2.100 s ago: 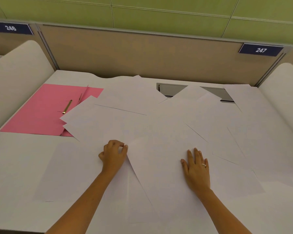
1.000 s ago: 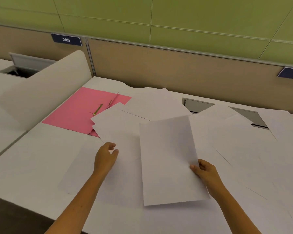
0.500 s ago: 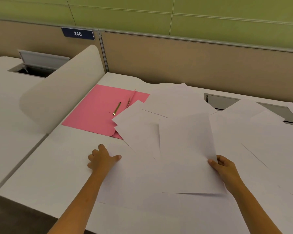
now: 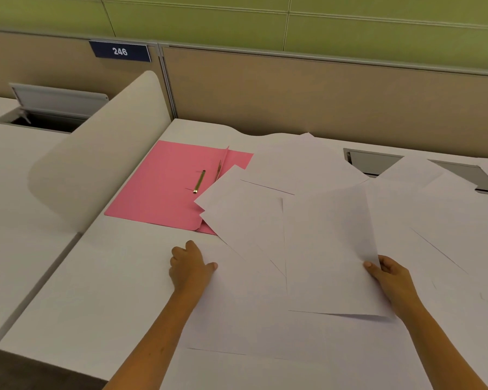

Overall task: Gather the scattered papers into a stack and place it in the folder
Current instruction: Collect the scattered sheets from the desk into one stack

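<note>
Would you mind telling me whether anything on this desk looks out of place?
Loose white sheets lie fanned at odd angles, overlapping the open pink folder and the desk's cable hatch. The right hand holds one sheet.

A white desk (image 4: 102,280) fills the near ground, with a rounded white divider (image 4: 102,153) standing at its left edge. Beyond it a tan partition (image 4: 307,94) runs along the far side, carrying a dark blue number plate (image 4: 120,51) (it reads 246). Above is a green panelled wall (image 4: 209,23). Grey cable hatches (image 4: 373,161) sit in the desk.
</note>
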A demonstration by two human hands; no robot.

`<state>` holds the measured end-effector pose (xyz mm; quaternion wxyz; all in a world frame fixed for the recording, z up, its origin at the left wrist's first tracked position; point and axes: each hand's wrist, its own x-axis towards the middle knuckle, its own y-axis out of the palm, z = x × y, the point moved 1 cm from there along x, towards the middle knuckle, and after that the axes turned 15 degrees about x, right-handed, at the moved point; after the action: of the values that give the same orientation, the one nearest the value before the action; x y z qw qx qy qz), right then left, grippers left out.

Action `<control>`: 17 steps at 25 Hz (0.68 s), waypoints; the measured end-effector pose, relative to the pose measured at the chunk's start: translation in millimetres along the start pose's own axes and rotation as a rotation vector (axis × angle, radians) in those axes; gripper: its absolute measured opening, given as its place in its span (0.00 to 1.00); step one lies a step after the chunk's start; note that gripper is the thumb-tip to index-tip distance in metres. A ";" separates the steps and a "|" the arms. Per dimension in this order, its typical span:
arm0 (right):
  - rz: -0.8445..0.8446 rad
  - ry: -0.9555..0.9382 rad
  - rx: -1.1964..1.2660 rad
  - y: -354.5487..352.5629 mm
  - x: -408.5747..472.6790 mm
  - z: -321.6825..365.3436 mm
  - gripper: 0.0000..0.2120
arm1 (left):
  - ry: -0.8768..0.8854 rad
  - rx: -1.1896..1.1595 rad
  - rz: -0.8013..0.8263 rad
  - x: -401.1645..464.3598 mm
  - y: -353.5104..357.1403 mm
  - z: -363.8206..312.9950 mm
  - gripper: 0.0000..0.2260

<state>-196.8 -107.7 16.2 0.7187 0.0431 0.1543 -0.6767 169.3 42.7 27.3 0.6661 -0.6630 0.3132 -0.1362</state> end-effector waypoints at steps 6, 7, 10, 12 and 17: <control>-0.006 -0.010 -0.035 0.0 -0.6 -1.5 0.07 | 0.007 0.271 0.108 14.9 -10.7 2.0 0.30; -0.005 -0.015 -0.039 -0.3 -0.7 -1.6 0.07 | -0.002 0.251 0.138 16.4 -12.0 0.9 0.31; 0.000 -0.025 -0.052 0.1 -1.1 -2.0 0.08 | -0.041 0.148 0.192 15.2 -11.1 0.5 0.31; 0.002 -0.024 -0.055 0.1 -0.7 -2.7 0.09 | -0.035 0.052 0.186 13.4 -8.0 4.3 0.31; 0.021 -0.003 -0.010 -1.1 -1.1 2.0 0.04 | -0.005 -0.471 0.163 6.6 -7.4 30.8 0.28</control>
<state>-197.6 -107.3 18.6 0.7260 0.0401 0.1559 -0.6686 194.5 62.7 30.5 0.5027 -0.7729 0.3872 -0.0038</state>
